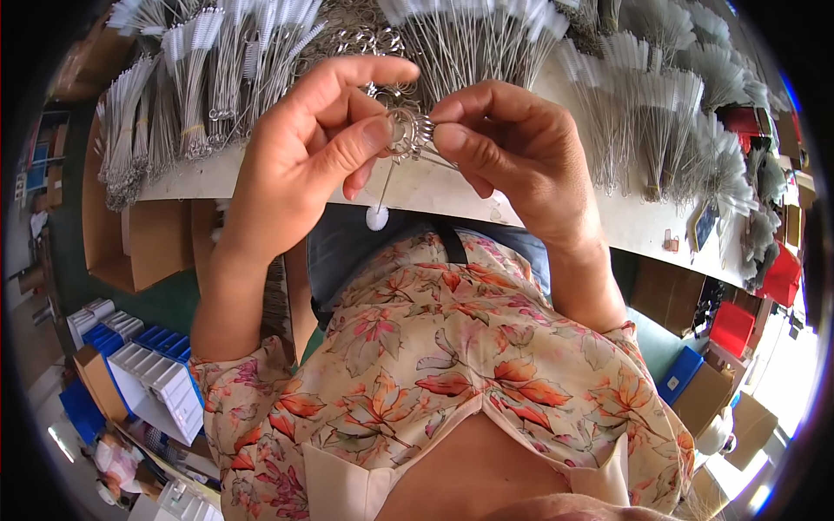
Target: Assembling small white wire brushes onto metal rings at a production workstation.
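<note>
In front of my chest, above the table edge, both hands meet at a metal ring [401, 135] strung with several small wire loops. My left hand [291, 161] pinches the ring's left side between thumb and fingers, with its index finger stretched out over the top. On the right, my right hand [530, 148] closes thumb and index finger on the bunched wire loops [423, 130]. From the ring hangs a thin wire brush [377, 217] with a round white bristle tip. Other wire stems run toward my right palm, where my fingers partly hide them.
Bundles of wire brushes [195, 78] cover the white table [217, 178], with more at the far middle [486, 43] and right [669, 113]. Loose metal rings [365, 39] lie heaped beyond my hands. Below left stand a cardboard box [139, 252] and white plastic bins [161, 386].
</note>
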A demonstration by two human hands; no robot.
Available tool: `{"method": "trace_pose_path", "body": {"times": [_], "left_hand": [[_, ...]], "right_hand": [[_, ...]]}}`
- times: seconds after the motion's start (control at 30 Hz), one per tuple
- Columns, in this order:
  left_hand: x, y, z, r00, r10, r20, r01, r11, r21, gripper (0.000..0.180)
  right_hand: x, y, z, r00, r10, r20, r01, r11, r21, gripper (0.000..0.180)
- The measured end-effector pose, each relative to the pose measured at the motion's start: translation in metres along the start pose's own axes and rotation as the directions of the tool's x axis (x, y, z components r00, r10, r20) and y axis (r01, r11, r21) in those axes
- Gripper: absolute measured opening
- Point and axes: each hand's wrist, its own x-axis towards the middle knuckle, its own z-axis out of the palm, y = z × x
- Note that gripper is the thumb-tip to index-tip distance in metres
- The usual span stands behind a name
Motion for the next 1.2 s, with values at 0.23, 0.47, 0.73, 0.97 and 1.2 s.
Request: {"method": "trace_pose_path", "body": {"times": [0.23, 0.47, 0.73, 0.97, 1.2], "left_hand": [[-0.010, -0.008, -0.004, 0.997, -0.075, -0.005, 0.070, 0.956, -0.284, 0.025], [-0.018, 0.015, -0.011, 0.888, 0.393, 0.237, -0.437, 0.568, 0.698, 0.019], [-0.032, 0.008, -0.007, 0.896, 0.429, -0.112, -0.439, 0.893, -0.094, 0.020], [-0.063, 0.044, -0.020, 0.797, 0.477, -0.371, -0.392, 0.876, 0.282, 0.018], [-0.123, 0.046, -0.089, 0.937, 0.274, -0.216, 0.007, 0.605, 0.796, 0.016]], "right_hand": [[0.001, 0.000, 0.009, 0.996, -0.023, 0.083, 0.021, 0.999, 0.026, 0.013], [-0.002, -0.005, 0.015, 0.993, -0.003, 0.120, 0.002, 1.000, 0.008, 0.012], [-0.005, 0.001, 0.054, 0.973, -0.208, 0.101, 0.200, 0.976, 0.085, 0.011], [0.016, 0.028, 0.086, 0.926, -0.360, 0.114, 0.368, 0.928, -0.056, 0.016], [0.000, 0.060, 0.062, 0.978, -0.093, 0.184, 0.139, 0.957, -0.257, 0.010]]}}
